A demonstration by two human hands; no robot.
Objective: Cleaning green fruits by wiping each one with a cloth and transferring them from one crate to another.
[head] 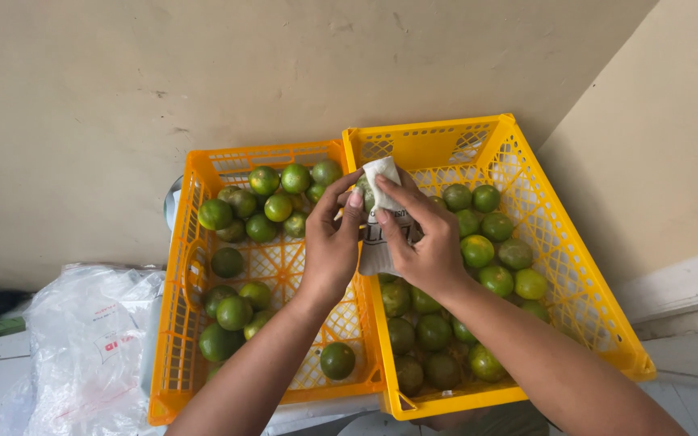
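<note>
1. Held between both hands is a white cloth (379, 216) with dark print; it is wrapped round a green citrus fruit (364, 192), of which only a small part is seen at the cloth's upper left edge.
2. Fingers of the left hand (331, 246) are closed on the cloth and fruit from the left side; the fingertips are pressed against the wrapped bundle.
3. Fingers of the right hand (423, 242) are laid over the cloth from the right, with the thumb beneath; the cloth is pinched in that grip.
4. The bundle is held above the two rims where the left yellow crate (181, 323) and the right yellow crate (583, 299) touch, near their far corners.
5. Green fruits (264, 206) are gathered at the far edge of the left crate, with a few more (232, 319) scattered toward its near left corner; much of its lattice floor is left bare.
6. More green and yellow-green fruits (486, 242) are piled in the right crate, from its far middle to its near left corner.
7. A crumpled clear plastic bag (90, 347) is seen on the floor just beside the left crate's left wall.
8. A beige wall (203, 73) is seen behind both crates.
</note>
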